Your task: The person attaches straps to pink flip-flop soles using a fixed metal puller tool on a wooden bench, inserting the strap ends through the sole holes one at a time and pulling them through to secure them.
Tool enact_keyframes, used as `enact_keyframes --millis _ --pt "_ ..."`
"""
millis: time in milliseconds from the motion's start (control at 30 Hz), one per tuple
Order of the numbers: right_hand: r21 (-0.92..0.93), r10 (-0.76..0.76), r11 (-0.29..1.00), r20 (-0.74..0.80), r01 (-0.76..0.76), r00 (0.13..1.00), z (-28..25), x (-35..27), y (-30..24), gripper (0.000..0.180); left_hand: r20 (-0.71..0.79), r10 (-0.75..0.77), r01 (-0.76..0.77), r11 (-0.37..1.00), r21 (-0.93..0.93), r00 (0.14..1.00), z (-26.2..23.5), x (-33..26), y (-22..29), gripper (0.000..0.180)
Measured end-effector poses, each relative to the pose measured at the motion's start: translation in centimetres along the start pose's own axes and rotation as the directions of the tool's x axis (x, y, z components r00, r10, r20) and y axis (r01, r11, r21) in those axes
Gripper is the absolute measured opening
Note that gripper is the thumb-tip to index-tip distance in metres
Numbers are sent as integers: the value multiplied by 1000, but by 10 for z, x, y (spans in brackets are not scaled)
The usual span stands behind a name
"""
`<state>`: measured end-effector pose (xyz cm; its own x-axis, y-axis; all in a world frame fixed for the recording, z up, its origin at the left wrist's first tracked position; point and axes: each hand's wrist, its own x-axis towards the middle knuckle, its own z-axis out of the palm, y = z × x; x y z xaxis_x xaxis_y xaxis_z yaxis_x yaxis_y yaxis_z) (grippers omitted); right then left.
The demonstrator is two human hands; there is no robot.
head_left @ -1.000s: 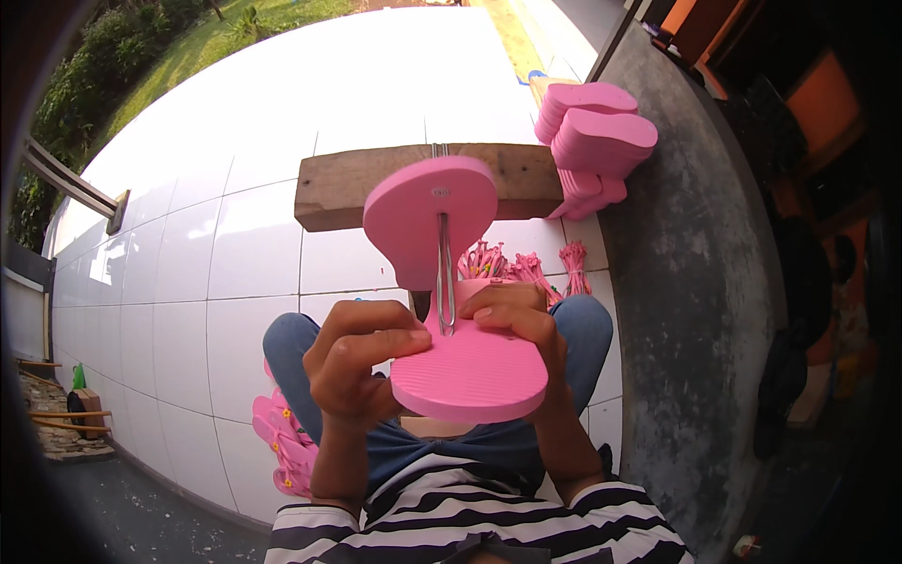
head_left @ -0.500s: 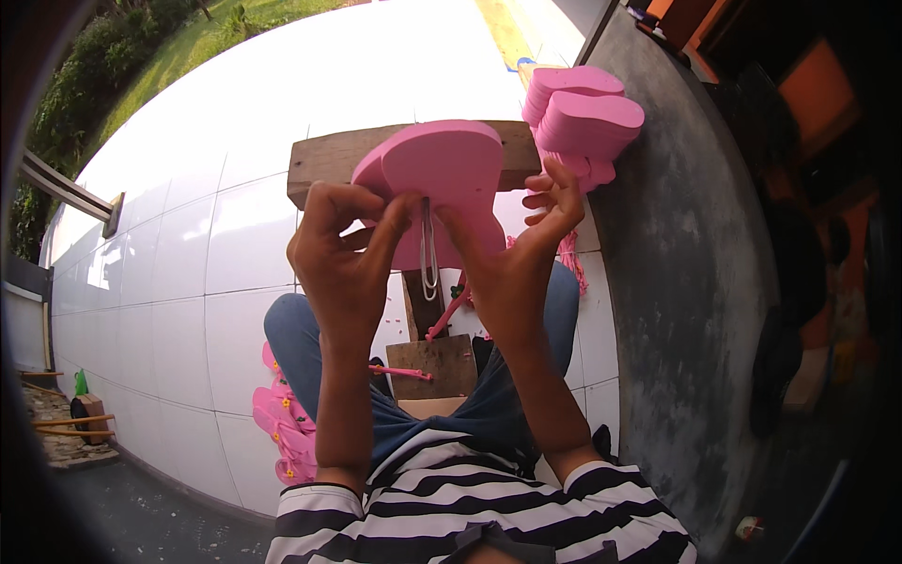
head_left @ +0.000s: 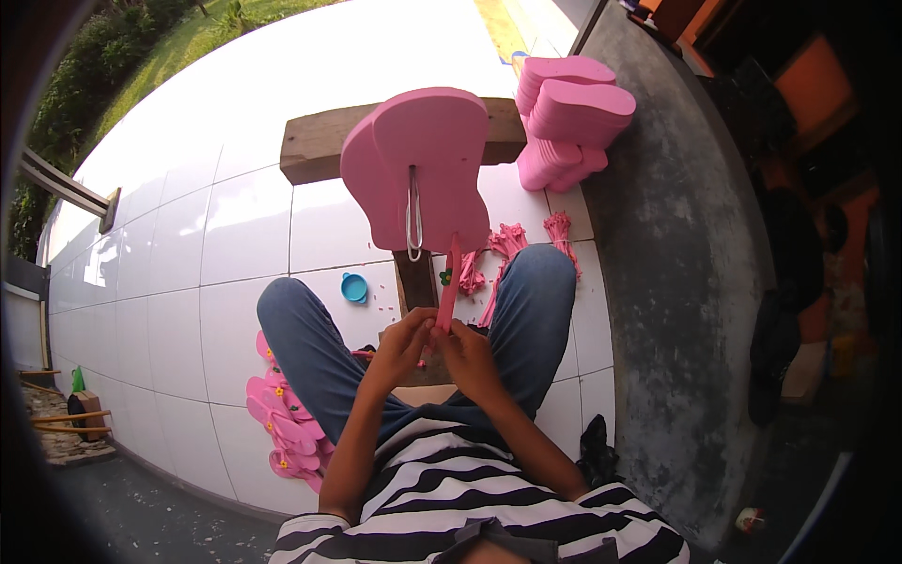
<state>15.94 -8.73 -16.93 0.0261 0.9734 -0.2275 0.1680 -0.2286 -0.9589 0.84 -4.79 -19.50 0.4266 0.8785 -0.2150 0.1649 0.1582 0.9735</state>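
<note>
Two overlapping pink flip-flop soles [head_left: 427,122] rest on a wooden beam. A thin looped metal tool [head_left: 413,221] sticks out of the front sole near its middle. From the sole's lower edge a pink flip-flop strap [head_left: 451,287] with a small green ornament comes down to my hands; whether it is joined to the sole I cannot tell. My left hand [head_left: 405,340] pinches the strap's near end, and my right hand [head_left: 468,354] closes on it just beside. Both hands are over my lap, fingers partly hidden.
Tall stacks of pink soles [head_left: 581,113] stand right of the wooden beam [head_left: 315,146]. Bundles of pink straps [head_left: 507,242] lie by my right knee, a blue round dish [head_left: 354,288] by my left. Flip-flops with flower ornaments [head_left: 282,423] are heaped at my left.
Both hands have left the soles and metal tool and come down toward my lap, where they now hold the strap. The tool stays in the sole.
</note>
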Motion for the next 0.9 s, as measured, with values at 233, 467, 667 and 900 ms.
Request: enact_keyframes --millis 233,467,667,900 --pt "85 -57 995 142 45 988 -51 -38 -4 24 13 78 -73 977 -200 997 22 -30 28 26" --pt "365 37 930 1 -35 999 -117 -36 -25 36 -565 137 -214 974 -71 814 -31 -44 40 12" --pt "-395 -272 904 -235 165 933 -78 -16 -69 29 -474 675 -731 676 92 565 -24 -23 97 10" --pt "280 -744 666 170 692 647 -58 11 -107 25 -163 490 -513 775 -369 857 1 -15 109 14"
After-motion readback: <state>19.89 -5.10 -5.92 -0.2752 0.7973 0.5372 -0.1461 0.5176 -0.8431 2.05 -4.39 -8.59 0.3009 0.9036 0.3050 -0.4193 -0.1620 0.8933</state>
